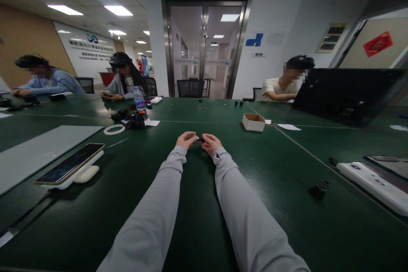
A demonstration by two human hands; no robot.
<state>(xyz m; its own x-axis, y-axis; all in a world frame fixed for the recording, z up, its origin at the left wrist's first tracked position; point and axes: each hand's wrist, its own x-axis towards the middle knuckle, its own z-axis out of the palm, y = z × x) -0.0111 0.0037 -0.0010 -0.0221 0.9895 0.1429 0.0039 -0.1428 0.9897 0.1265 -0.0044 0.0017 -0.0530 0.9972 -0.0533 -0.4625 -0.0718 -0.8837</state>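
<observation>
Both arms reach forward in grey sleeves over the green table (204,221). Between my hands is a small dark object (200,139) with a pale, shiny end on its left; it is too small to name. My right hand (211,143) pinches the dark part between thumb and fingers. My left hand (185,140) is closed in a pinch at the pale end, thumb and forefinger pressed together there. The two hands are almost touching, a little above the table or resting on it; I cannot tell which.
Left lie a phone (72,163) on a white stand, a grey board (44,148) and a white ring (114,129). A water bottle (139,98) stands beyond. Ahead right sits a small box (253,122); nearer are a black cylinder (320,189) and white device (372,182). Several people sit across.
</observation>
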